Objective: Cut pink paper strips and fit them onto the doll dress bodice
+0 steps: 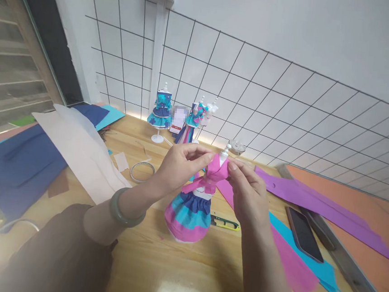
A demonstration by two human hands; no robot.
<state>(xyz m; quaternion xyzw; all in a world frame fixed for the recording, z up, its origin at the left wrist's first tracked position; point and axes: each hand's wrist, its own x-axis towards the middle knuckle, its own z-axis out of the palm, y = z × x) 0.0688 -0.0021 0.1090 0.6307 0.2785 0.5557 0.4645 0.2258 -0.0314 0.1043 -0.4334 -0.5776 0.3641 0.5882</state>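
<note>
A small white mannequin [224,154] stands in front of me, its neck and knob showing above a pink crepe-paper bodice [217,170] crossed in a V at the chest. Below the waist it wears a ruffled skirt [190,214] in navy, turquoise and pink bands. My left hand [182,165] pinches the bodice at its left shoulder edge, thumb and fingers together. On the opposite side my right hand [247,187] grips the other shoulder edge of the bodice between thumb and fingertips. A loose pink strip [193,185] sticks out at the waist on the left.
Behind stand other dressed mannequins [160,111] and an upright phone [178,119]. A yellow-handled cutter [225,223] lies just right of the skirt, a tape roll [142,172] to the left. Crepe-paper sheets [75,149] cover the left; a dark phone [304,235] rests on strips at right.
</note>
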